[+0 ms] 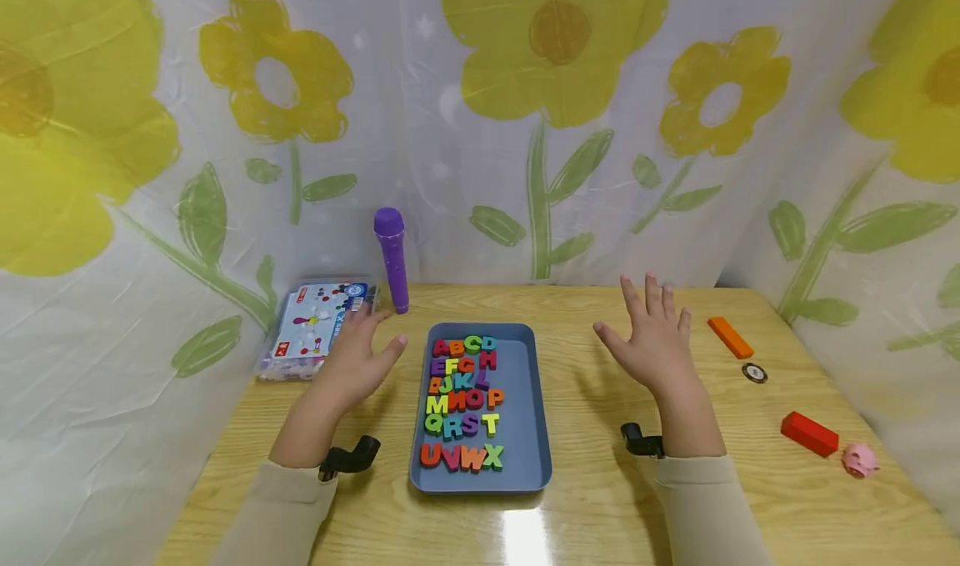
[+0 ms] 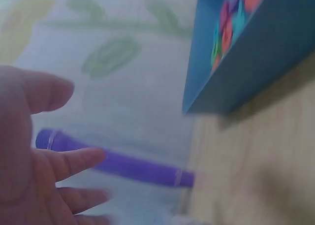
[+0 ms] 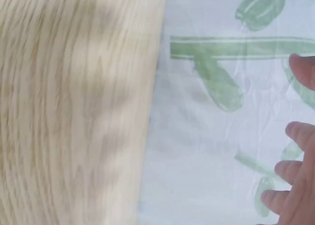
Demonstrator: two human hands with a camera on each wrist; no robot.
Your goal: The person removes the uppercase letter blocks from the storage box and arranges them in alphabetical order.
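A blue-grey tray [image 1: 525, 416] lies on the table with rows of coloured alphabet letters [image 1: 465, 399] running from A to X, mostly toward its left side. My left hand [image 1: 360, 362] is left of the tray, fingers spread, holding nothing; it partly covers a flat box with a printed label [image 1: 307, 320]. Over the table to the right of the tray, my right hand [image 1: 656, 345] is raised with its fingers apart and nothing in it. Behind the left hand a purple toy microphone [image 1: 393, 262] stands upright, and it also shows in the left wrist view.
Along the table's right side lie an orange block [image 1: 730, 338], a round black-and-white chip [image 1: 754, 373], a red block [image 1: 810, 434] and a pink pig toy [image 1: 859, 460]. A flower-printed curtain [image 1: 420, 149] hangs behind the wooden table [image 1: 585, 483].
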